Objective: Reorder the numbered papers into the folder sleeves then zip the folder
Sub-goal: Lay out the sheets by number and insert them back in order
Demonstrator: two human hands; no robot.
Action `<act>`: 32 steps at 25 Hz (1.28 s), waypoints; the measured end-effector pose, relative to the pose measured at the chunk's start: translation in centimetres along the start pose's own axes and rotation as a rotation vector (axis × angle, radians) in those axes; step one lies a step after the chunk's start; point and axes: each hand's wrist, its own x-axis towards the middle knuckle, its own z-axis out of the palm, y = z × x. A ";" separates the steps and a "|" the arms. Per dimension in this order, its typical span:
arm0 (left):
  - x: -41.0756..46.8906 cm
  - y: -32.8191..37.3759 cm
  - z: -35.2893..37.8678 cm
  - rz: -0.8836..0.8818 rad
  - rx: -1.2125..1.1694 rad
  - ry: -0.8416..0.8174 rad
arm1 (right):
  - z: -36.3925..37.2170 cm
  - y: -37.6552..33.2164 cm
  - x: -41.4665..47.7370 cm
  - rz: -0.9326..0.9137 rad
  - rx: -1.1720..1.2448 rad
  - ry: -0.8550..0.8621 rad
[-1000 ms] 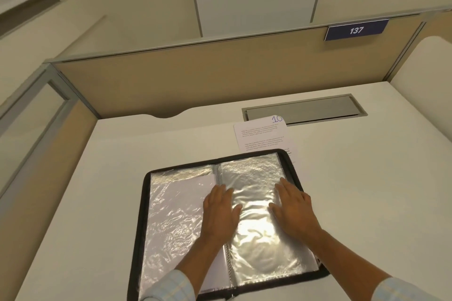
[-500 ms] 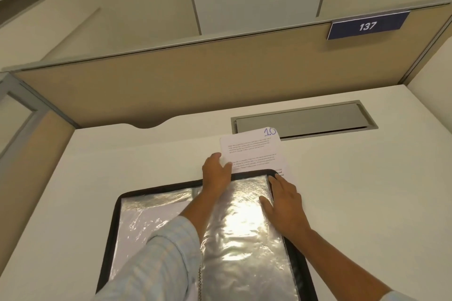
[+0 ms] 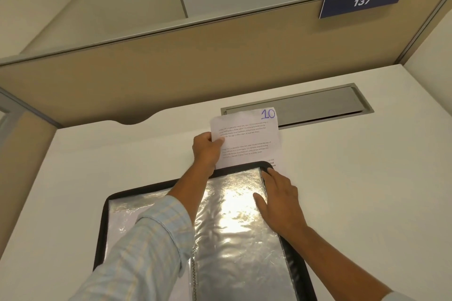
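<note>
**Sheet 10 pinched beyond the folder's far edge**

The white printed paper marked "10" lies with its long axis pointing away from the person, numbered end farthest, near end tucked under the black zip folder's rim. The left hand pinches its left edge, thumb on top. The right hand rests flat, fingers spread, on the folder's right rim beside the shiny clear sleeve. The white surface holds a grey hatch below a tan partition. A second ago both hands lay flat on the sleeve.

Head camera looks steeply down, close above desk.
</note>
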 end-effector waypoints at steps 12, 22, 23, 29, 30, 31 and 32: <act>-5.1 9.8 -7.0 0.691 -0.214 0.066 | 0.3 1.3 -2.1 -0.182 -0.355 0.033; -10.3 5.8 -13.5 0.470 -0.461 0.080 | -2.1 0.6 -1.3 -0.144 -0.164 -0.080; -10.5 4.6 -13.8 0.413 -0.453 0.073 | -2.7 0.5 -1.5 -0.095 -0.008 -0.046; -12.9 -2.7 -12.8 0.156 -0.368 0.027 | -7.1 -3.0 -2.2 0.294 1.048 -0.065; -13.3 -3.7 -12.5 0.125 -0.373 0.019 | -7.7 -3.6 -2.2 0.302 1.087 -0.125; -13.6 -4.5 -12.1 0.098 -0.378 0.010 | -8.1 -3.9 -2.3 0.303 1.090 -0.183; -13.9 -5.3 -11.7 0.074 -0.383 0.002 | -8.3 -4.1 -2.5 0.297 1.068 -0.228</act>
